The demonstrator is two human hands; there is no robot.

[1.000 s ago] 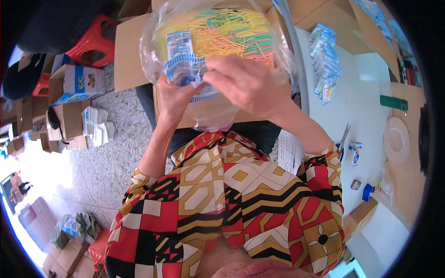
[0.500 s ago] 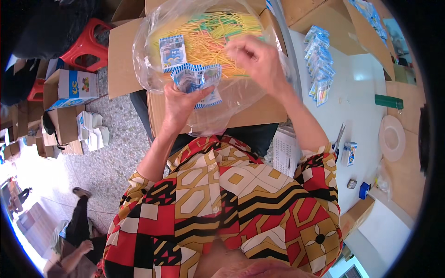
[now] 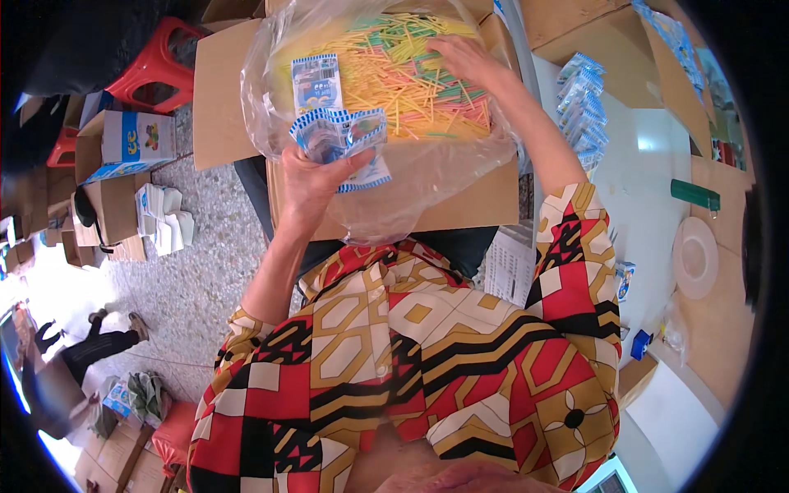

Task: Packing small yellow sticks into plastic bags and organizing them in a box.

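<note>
Blue-and-white packets (image 3: 333, 135), pinched in the left hand (image 3: 311, 182) at seven o'clock of the coloured sticks (image 3: 415, 94), are best kept uncrushed, while the right hand (image 3: 467, 62), half-curled at two o'clock, its hold too hidden to tell, should press lightly

The single head camera looks down from near above the left hand (image 3: 309, 176) and the right hand (image 3: 467, 61); its wide round view reaches also the floor (image 3: 215, 209).
</note>
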